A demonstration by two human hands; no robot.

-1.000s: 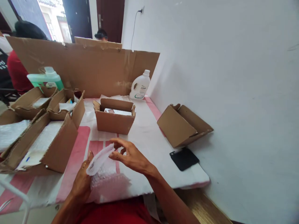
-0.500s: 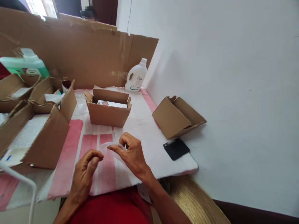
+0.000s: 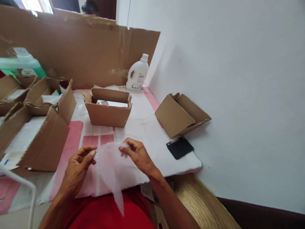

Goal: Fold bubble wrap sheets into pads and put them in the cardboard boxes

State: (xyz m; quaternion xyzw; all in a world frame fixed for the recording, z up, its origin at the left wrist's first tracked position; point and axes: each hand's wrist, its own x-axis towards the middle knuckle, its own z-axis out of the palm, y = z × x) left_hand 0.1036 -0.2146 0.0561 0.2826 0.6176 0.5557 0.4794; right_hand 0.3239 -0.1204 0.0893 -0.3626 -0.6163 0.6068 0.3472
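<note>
A clear sheet of bubble wrap (image 3: 110,168) hangs between my two hands above the near edge of the table, its lower end trailing down over my red shirt. My left hand (image 3: 76,167) pinches its left top corner with thumb and fingers closed. My right hand (image 3: 137,155) pinches the right top corner, fingers curled. Just beyond my hands stands a small open cardboard box (image 3: 107,108) with something white inside.
Larger open cardboard boxes (image 3: 45,133) with white padding crowd the left. A box (image 3: 181,115) lies tipped on its side by the white wall, a black flat object (image 3: 179,147) before it. A white bottle (image 3: 137,73) and a cardboard screen (image 3: 78,54) stand at the back.
One second ago my left hand held a crumpled wad of bubble wrap. Now the sheet is spread out and held by both hands at its top corners. The view has tilted down.
</note>
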